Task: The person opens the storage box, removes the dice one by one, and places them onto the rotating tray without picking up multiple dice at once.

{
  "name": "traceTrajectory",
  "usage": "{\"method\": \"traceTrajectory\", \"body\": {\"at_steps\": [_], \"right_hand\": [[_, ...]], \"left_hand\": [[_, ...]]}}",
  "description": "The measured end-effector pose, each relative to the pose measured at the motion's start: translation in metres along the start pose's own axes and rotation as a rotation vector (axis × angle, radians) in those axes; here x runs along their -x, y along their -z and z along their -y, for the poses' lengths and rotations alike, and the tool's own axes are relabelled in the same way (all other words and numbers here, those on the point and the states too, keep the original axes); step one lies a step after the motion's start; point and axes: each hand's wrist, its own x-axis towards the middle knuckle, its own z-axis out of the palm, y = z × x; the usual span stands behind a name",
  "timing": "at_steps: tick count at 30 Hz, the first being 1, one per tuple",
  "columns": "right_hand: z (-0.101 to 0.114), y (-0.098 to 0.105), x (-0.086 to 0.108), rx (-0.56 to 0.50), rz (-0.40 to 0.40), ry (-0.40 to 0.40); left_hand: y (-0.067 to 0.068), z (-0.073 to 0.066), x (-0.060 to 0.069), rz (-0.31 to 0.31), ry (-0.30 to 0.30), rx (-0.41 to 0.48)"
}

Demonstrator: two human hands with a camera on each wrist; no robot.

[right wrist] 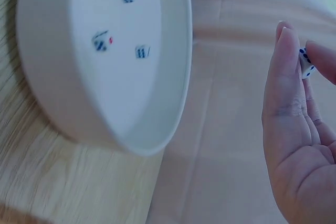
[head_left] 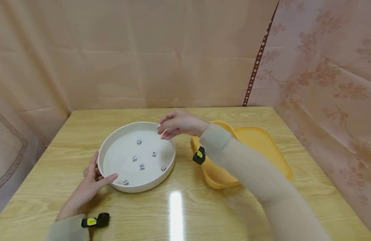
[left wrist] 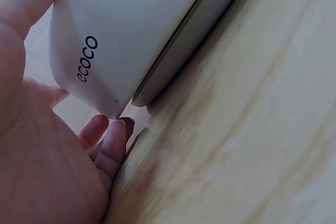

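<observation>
My right hand [head_left: 182, 124] is above the far right rim of a round white tray [head_left: 119, 160]. Thumb and fingers pinch a white die [right wrist: 306, 65] with blue dots, held clear of the tray floor. Several more dice lie scattered on that floor, among them one with a red dot up [head_left: 154, 154] and one showing blue dots [head_left: 142, 166]. At the tray's near left side my left hand [head_left: 93, 184] grips the wall, thumb over the rim and fingers outside. In the left wrist view, fingertips reach the lower edge beneath the "ecoco" lettering [left wrist: 87, 59].
To the right stands a yellow container [head_left: 216, 177], partly hidden by my right forearm. A flat yellow lid-like piece [head_left: 263, 144] lies beside it on the wooden table [head_left: 137, 217]. Curtains [head_left: 161, 57] hang behind the table and along its sides.
</observation>
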Motion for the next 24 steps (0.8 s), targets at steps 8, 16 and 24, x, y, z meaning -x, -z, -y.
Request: {"method": "traceTrajectory", "body": {"at_steps": [8, 16, 24], "right_hand": [[0.01, -0.017, -0.017, -0.001, 0.041, -0.001], [0.011, -0.033, -0.037, -0.078, 0.058, -0.008], [0.007, -0.046, -0.058, -0.119, 0.076, -0.029]], "left_hand": [[0.0, -0.002, -0.001, -0.004, -0.016, 0.0], [0.0, -0.001, -0.002, -0.002, -0.001, -0.003], [0.0, -0.002, -0.001, -0.005, -0.011, -0.034]]}}
